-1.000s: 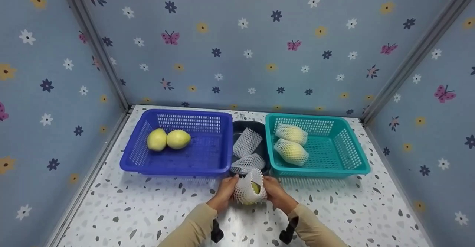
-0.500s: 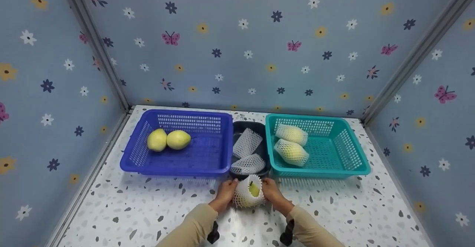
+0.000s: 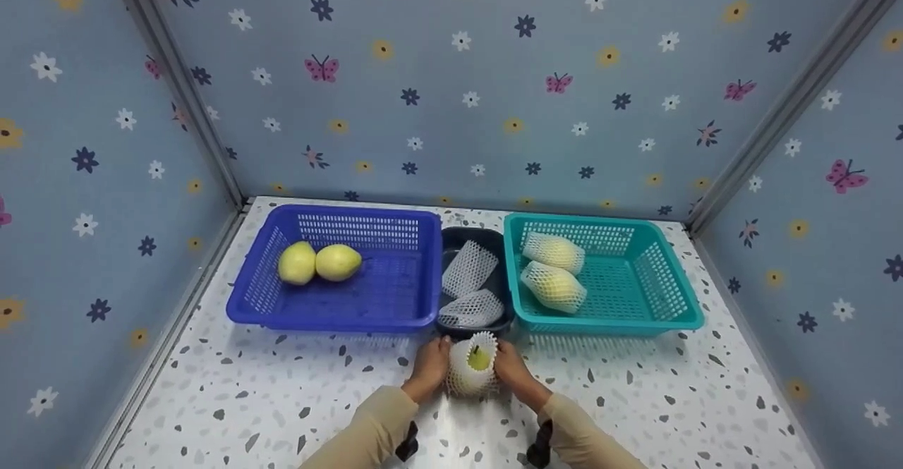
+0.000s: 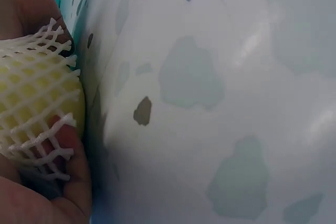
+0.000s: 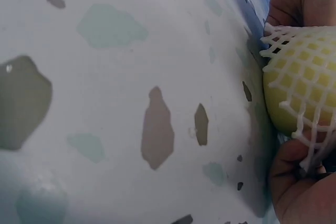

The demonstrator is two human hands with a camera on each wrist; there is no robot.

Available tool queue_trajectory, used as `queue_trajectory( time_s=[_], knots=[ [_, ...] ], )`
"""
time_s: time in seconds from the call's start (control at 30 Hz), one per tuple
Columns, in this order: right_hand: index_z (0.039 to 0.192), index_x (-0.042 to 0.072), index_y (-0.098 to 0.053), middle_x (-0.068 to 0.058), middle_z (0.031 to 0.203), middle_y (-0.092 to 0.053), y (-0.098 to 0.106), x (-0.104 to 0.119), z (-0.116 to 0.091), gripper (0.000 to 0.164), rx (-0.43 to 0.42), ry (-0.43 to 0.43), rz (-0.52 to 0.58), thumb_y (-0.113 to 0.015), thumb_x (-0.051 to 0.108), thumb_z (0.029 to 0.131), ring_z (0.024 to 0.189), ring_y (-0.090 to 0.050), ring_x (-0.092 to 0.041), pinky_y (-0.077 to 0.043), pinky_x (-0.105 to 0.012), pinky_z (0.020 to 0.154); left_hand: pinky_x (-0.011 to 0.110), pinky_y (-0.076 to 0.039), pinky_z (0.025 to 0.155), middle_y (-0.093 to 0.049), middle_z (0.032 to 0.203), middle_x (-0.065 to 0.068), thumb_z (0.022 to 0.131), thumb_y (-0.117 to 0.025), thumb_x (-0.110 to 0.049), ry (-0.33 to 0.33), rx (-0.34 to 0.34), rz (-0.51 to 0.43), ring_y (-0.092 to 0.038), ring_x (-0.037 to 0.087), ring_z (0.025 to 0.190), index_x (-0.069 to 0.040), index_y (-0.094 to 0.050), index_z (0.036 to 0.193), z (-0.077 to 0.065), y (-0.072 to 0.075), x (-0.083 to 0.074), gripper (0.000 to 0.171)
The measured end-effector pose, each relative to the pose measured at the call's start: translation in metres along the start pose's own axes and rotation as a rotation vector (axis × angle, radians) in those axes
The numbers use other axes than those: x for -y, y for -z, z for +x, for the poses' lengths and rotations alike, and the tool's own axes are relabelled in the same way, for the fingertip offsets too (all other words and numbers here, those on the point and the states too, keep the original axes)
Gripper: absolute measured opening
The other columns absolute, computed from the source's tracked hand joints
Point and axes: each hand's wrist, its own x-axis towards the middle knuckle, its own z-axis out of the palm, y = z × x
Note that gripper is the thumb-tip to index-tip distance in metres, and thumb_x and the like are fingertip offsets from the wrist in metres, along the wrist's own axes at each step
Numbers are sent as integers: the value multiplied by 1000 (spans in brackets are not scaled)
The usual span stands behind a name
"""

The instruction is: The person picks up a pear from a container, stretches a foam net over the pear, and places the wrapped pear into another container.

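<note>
In the head view, a yellow pear (image 3: 480, 361) stands stem up on the table, wrapped round by a white foam net sleeve (image 3: 463, 379). My left hand (image 3: 429, 366) grips the sleeve from the left. My right hand (image 3: 516, 372) does so from the right. The left wrist view has a fingertip and thumb curled at the edge of the foam net (image 4: 37, 98), with yellow skin showing through the mesh. In the right wrist view, bare pear skin (image 5: 278, 103) bulges past the net's lower edge, above curled fingers (image 5: 291, 156).
A blue basket (image 3: 331, 328) with two bare pears (image 3: 338, 263) stands on the left. On the right is a teal basket (image 3: 614, 326) with two netted pears (image 3: 554, 287). Between them, a black bin (image 3: 504, 317) holds foam nets (image 3: 469, 269). Patterned walls surround the speckled table (image 3: 282, 398).
The foam net's opening has turned to face upward and widened, so more of the pear's top and stem shows. Both hands keep hold and have shifted slightly toward my body.
</note>
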Motion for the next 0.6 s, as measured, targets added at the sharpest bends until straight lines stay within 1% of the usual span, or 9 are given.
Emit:
queue_trajectory(
  time_s=[0.03,0.07,0.13,0.17,0.23,0.33,0.43,0.53,0.6],
  knots=[
    [124,-15,-49,-24,117,-58,0,2,-2,39,11,-11,-10,-39,16,102,110,-53,-35,-44,-46,90,39,-43,60,-59,77,12,103,-39,-31,-36,-2,-3,-58,27,72,-3,-59,84,2,-7,15,39],
    [127,-14,-48,-24,120,-56,0,4,-4,41,22,-26,-15,-38,18,103,113,-51,-36,-44,-47,91,38,-44,62,-59,79,12,103,-38,-35,-35,19,-27,-58,26,74,-4,-59,86,3,-8,21,41],
    [131,-11,-46,-24,126,-54,0,8,-8,45,51,-34,-18,-36,24,104,117,-49,-36,-42,-47,94,37,-44,64,-59,82,11,103,-35,-38,-13,48,-85,-57,24,76,-4,-58,90,2,-7,22,43],
    [130,-10,-47,-23,124,-55,0,11,-10,46,63,-45,-19,-35,26,105,116,-50,-35,-43,-46,92,38,-45,69,-59,86,12,104,-33,-37,12,79,-119,-57,24,81,-2,-57,93,-3,3,6,44],
    [130,-9,-47,-24,125,-53,0,16,-13,47,78,-49,-22,-31,27,105,117,-48,-36,-41,-47,94,42,-45,78,-59,93,17,105,-32,-30,105,117,-153,-56,29,89,3,-56,98,-12,24,-33,42],
    [137,-13,-37,-32,137,-40,1,24,-17,51,81,-32,-42,-28,26,106,128,-36,-44,-31,-51,103,45,-44,84,-59,99,23,105,-31,-19,156,108,-177,-56,34,95,10,-55,102,-23,43,-75,38],
    [136,-16,-33,-34,137,-36,3,29,-17,48,55,11,-36,-25,21,106,130,-32,-45,-28,-51,105,47,-43,87,-58,101,26,105,-32,-15,215,81,-215,-55,37,98,15,-53,103,-25,48,-93,37],
    [115,-9,-48,-22,108,-53,3,33,-15,36,18,40,18,-27,18,106,103,-51,-33,-41,-43,88,48,-41,94,-57,113,28,105,-33,-20,299,63,-322,-53,39,108,15,-53,113,-25,49,-99,41],
    [100,-2,-50,-9,88,-52,2,35,-14,29,-15,54,61,-29,17,106,83,-50,-22,-41,-35,74,48,-38,98,-54,120,29,105,-32,-23,347,76,-391,-50,40,114,15,-50,121,-25,50,-101,45]
  ],
)
